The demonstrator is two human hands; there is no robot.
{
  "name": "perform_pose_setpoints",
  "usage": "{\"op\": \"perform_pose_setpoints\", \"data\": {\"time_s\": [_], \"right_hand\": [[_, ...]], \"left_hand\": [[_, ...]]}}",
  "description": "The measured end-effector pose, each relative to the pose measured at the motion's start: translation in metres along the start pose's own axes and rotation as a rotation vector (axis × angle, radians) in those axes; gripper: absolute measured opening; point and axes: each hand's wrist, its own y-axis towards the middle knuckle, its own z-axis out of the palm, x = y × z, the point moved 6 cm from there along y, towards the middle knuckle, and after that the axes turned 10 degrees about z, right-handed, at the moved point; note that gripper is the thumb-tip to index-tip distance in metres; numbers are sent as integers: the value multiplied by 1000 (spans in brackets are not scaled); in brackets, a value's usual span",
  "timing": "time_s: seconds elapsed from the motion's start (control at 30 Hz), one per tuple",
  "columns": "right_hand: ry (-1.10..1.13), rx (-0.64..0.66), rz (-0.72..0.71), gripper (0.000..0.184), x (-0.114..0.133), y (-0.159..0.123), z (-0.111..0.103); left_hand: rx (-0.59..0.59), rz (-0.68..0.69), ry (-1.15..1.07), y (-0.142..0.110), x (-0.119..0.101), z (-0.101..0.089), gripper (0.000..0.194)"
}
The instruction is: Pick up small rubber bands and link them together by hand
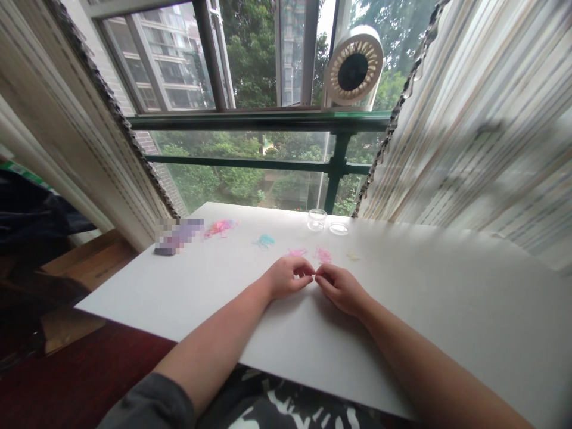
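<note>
My left hand (290,277) and my right hand (340,287) meet over the white table, fingertips nearly touching. Each is pinched, thumb against fingers; whatever lies between the tips is too small to make out. Just beyond them are a light pink pile (297,252) and a deeper pink pile (322,255) of thin, stringy pieces, perhaps small rubber bands. To the right sits a little pale yellow pile (353,257). A turquoise pile (265,241) lies farther left, and a mixed pink, yellow and orange pile (220,227) beyond that.
A clear round container (317,220) stands at the table's far edge beside a clear lid (338,229). A blurred-out purple phone-like object (179,236) rests at the left corner. Behind the white table (429,286) are a green railing (259,122), curtains and a white fan (355,67).
</note>
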Motion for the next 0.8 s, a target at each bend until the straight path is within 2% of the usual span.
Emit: {"op": "perform_pose_setpoints", "data": {"time_s": [0.67, 0.8], "right_hand": [[80, -90, 33, 4, 0, 0, -7], [132, -67, 13, 13, -1, 0, -5]], "left_hand": [[-94, -67, -67, -3, 9, -4, 18], [-93, -71, -81, -3, 9, -4, 19]]}}
